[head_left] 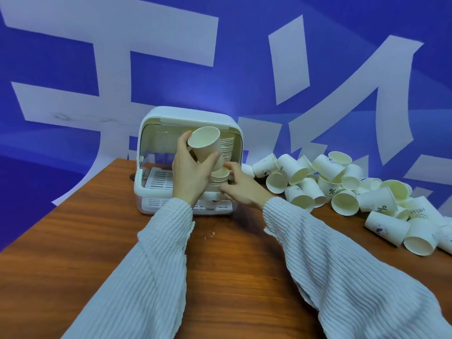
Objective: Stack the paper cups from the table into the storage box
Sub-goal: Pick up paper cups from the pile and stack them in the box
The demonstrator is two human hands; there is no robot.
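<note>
the left hand (193, 174) has its fingers closed around a tilted paper cup (206, 145) at the storage box (188, 162) mouth, while the right hand (241, 187) pinches the short stack (219, 179) inside (a skewed drop could jam or topple it).

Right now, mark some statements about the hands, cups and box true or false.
1. The left hand holds a cream paper cup tilted, mouth toward the camera. True.
2. The white plastic storage box is empty. False: nested cup stacks stand inside.
3. The loose white paper cups lie right of the box on the brown wooden table. True.
4. The right hand rests flat on the table. False: it touches a short cup stack at the box.
</note>
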